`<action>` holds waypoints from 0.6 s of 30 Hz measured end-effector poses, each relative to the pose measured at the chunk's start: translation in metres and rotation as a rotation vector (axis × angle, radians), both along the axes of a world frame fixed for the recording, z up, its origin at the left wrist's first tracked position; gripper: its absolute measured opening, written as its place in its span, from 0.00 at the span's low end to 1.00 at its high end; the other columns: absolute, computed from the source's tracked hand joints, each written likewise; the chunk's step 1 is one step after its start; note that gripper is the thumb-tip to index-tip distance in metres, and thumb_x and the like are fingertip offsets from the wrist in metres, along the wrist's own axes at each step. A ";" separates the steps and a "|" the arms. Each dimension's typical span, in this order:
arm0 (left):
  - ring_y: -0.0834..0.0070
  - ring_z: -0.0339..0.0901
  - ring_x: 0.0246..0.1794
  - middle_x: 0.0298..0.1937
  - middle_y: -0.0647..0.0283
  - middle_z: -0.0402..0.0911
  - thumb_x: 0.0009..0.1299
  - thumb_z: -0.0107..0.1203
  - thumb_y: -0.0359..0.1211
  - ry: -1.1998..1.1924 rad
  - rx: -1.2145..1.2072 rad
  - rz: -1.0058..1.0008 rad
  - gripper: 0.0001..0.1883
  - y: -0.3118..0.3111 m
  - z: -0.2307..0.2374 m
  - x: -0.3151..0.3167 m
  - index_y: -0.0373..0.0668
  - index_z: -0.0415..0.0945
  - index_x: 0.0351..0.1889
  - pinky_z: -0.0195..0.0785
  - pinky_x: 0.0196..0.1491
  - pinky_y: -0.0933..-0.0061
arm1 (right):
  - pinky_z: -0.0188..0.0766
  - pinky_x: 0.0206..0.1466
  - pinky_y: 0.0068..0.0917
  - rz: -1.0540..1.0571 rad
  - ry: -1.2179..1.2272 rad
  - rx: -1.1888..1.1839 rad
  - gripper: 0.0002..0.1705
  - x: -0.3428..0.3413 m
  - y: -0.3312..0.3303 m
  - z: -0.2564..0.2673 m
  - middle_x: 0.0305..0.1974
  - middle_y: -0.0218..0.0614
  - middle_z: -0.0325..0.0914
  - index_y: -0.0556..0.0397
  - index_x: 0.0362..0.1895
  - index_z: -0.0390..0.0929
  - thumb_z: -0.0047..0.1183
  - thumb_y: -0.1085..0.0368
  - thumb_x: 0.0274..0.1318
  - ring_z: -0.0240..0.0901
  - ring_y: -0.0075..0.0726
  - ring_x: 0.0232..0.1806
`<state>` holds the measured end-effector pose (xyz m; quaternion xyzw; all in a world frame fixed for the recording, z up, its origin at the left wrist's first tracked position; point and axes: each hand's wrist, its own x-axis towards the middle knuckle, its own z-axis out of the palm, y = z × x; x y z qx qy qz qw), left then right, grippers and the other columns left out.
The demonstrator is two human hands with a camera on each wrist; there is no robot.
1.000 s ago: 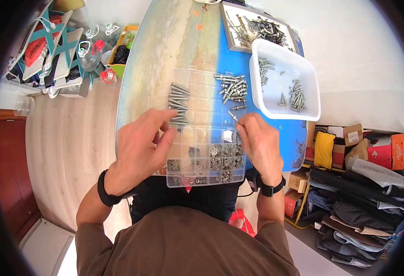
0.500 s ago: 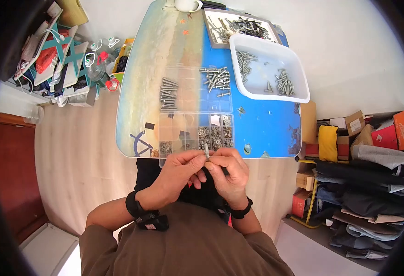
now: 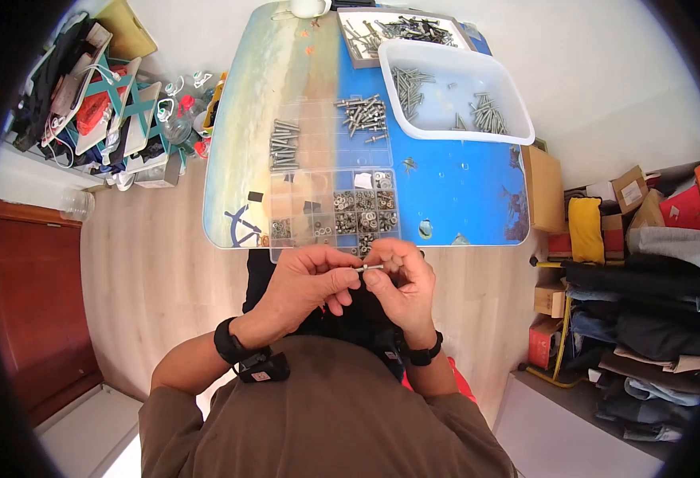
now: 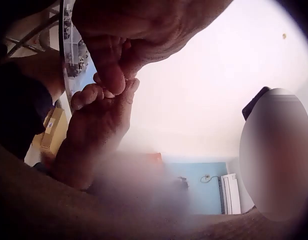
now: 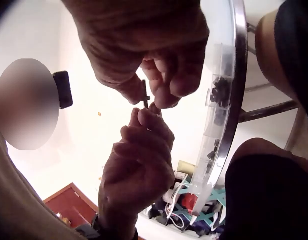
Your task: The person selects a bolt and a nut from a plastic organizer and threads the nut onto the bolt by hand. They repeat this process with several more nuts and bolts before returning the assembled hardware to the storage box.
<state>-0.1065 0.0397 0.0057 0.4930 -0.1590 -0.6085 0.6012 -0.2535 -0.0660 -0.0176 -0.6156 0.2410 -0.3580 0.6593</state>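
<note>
In the head view a small metal bolt [image 3: 372, 268] with a nut or collar on its shank lies across my fingertips, over the table's near edge. My left hand [image 3: 306, 283] pinches one end between thumb and forefinger. The right hand [image 3: 405, 291] has its thumb and fingertips around the other end. The right wrist view shows the bolt [image 5: 146, 95] upright between both hands. Just beyond them a clear divided case [image 3: 395, 191] lies opened, with nuts and washers [image 3: 354, 201] in its compartments. On its lid sit a row of long bolts [image 3: 284, 145] and a heap of bolts [image 3: 363, 115].
A white plastic tub [image 3: 477, 137] with loose screws stands at the back right of the table [image 3: 469, 199]. Behind it is a shallow box [image 3: 356, 54] of dark and silver screws. Stacked clothes [image 3: 645, 327] are at right, bottles [image 3: 178, 123] at left.
Both hands have come from over the case back towards the body and met at the bolt. The bolt turned from upright to sideways in the head view. The head view has shifted.
</note>
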 end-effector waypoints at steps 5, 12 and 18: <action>0.83 0.79 0.27 0.35 0.63 0.84 0.71 0.62 0.29 -0.110 0.013 -0.060 0.13 0.004 0.001 -0.004 0.34 0.80 0.51 0.75 0.27 0.83 | 0.69 0.27 0.16 0.150 0.093 -0.023 0.08 -0.013 -0.005 -0.003 0.30 0.30 0.80 0.60 0.45 0.79 0.59 0.70 0.64 0.72 0.17 0.25; 0.85 0.79 0.27 0.32 0.66 0.83 0.70 0.62 0.28 -0.176 -0.027 0.019 0.12 0.006 0.004 -0.009 0.36 0.80 0.50 0.75 0.30 0.83 | 0.67 0.26 0.15 0.092 0.060 0.117 0.05 -0.018 -0.003 -0.004 0.29 0.27 0.79 0.58 0.42 0.80 0.59 0.70 0.64 0.71 0.15 0.24; 0.86 0.78 0.27 0.30 0.67 0.82 0.72 0.60 0.29 -0.420 -0.063 -0.045 0.08 0.009 -0.006 -0.010 0.36 0.79 0.46 0.73 0.29 0.84 | 0.66 0.25 0.15 0.119 0.118 0.064 0.06 -0.016 0.001 -0.004 0.28 0.27 0.78 0.59 0.42 0.80 0.59 0.70 0.63 0.69 0.15 0.23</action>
